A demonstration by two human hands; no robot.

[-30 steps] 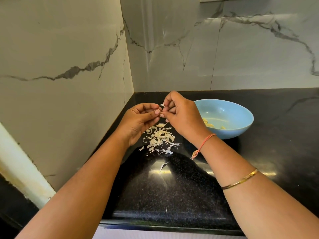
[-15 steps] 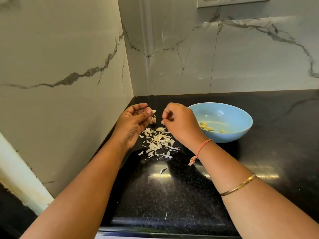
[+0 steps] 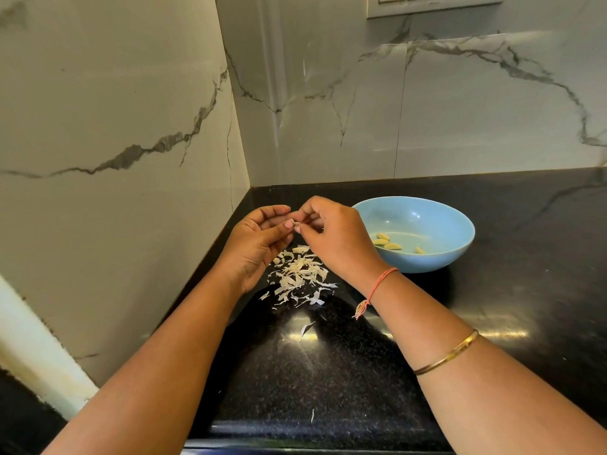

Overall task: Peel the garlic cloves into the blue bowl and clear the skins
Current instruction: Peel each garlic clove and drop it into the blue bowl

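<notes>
My left hand (image 3: 259, 241) and my right hand (image 3: 335, 241) meet above the black counter, fingertips together. Between them they pinch a small garlic clove (image 3: 297, 224), mostly hidden by the fingers. Below the hands lies a heap of pale garlic skins (image 3: 299, 277). The blue bowl (image 3: 437, 257) stands just right of my right hand and holds several peeled cloves (image 3: 389, 243).
The black counter (image 3: 328, 372) runs into a corner of marble walls (image 3: 131, 126) on the left and behind. Two stray skin flakes (image 3: 305, 330) lie nearer to me on the counter. A switch plate (image 3: 433, 4) sits high on the back wall.
Half a second ago the hands were apart, the left one holding the clove alone. Now the right hand has come back to the clove and both pinch it.
</notes>
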